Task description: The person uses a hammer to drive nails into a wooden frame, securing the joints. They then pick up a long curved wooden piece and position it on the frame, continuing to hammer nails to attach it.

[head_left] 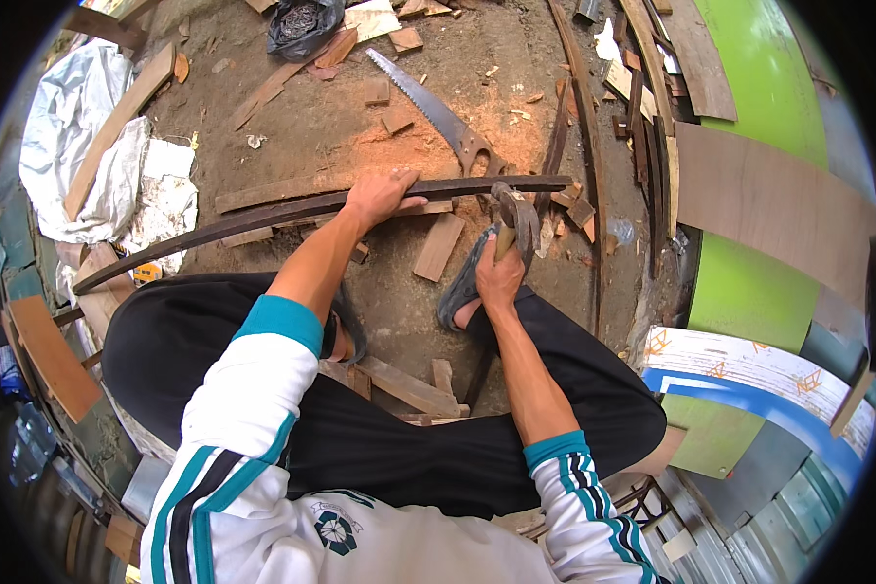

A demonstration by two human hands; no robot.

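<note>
Pinning long dark curved strip (292, 207) across frame centre, my left hand (380, 195) pressed flat on it, fingers spread. Right hand (499, 277) closed round hammer (516, 219) handle, head near strip's right end. Saw (438, 112) idle above, upper centre. I judge work midway; progress unclear.

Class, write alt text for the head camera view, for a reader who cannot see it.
Seen from above, a seated person's left hand presses down a long, dark, curved wooden strip on bare earth, while the right hand grips a wooden-handled adze-like tool at the strip. A steel handsaw and wood offcuts lie beyond.
</note>
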